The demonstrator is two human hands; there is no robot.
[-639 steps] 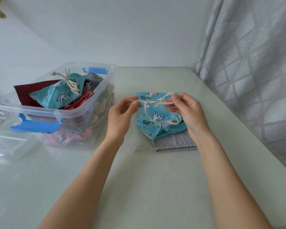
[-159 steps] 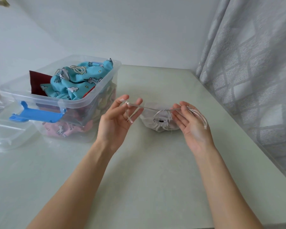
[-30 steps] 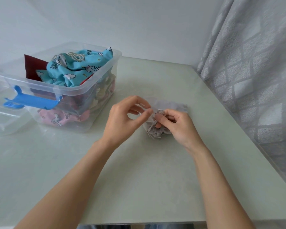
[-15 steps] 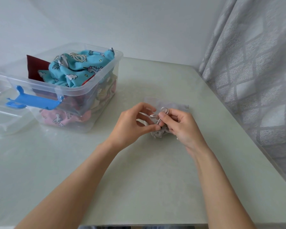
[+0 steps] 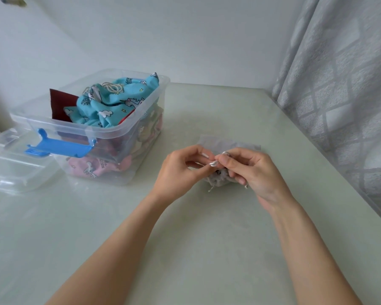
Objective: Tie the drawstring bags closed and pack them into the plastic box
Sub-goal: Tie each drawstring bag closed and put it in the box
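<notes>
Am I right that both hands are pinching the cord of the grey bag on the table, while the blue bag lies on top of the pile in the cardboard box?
Nearly: the box is clear plastic, not cardboard. The head view shows the left hand and right hand pinching the cord of the grey bag on the table, and the blue bag on top of the pile.

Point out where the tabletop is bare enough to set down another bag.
Bare tabletop lies between the forearms, and behind the grey drawstring bag toward the wall, bordered by the curtain. Crowded: the left, where the plastic box brims with bags beside its lid, and around both hands on the drawstring.
</notes>
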